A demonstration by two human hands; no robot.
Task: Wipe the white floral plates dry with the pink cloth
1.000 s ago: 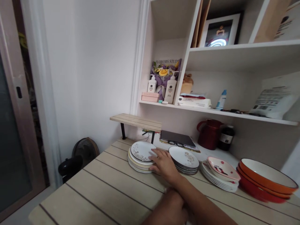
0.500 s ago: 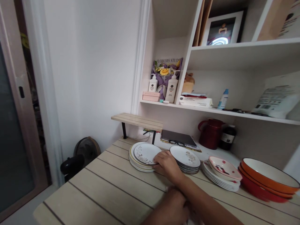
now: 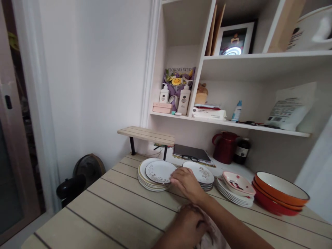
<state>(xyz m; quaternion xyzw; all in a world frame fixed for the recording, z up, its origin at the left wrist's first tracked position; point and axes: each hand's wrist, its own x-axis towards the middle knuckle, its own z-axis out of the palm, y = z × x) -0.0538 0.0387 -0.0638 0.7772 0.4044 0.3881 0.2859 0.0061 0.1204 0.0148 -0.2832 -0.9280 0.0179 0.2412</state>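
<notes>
Top plate [image 3: 160, 172] has slid rightward, round face up, right hand [image 3: 184, 182] pinching its rim, left hand [image 3: 190, 223] unclear.

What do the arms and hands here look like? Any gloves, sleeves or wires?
They are ordinary human hands: the right hand and left hand both show no glove. The right forearm shows no sleeve, watch or wires. The left hand is too dim for finer detail.

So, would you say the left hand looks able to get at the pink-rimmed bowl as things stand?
Probably not directly: the right forearm crosses between the left hand and the pink-rimmed bowl, though nothing covers the bowl itself.
</notes>
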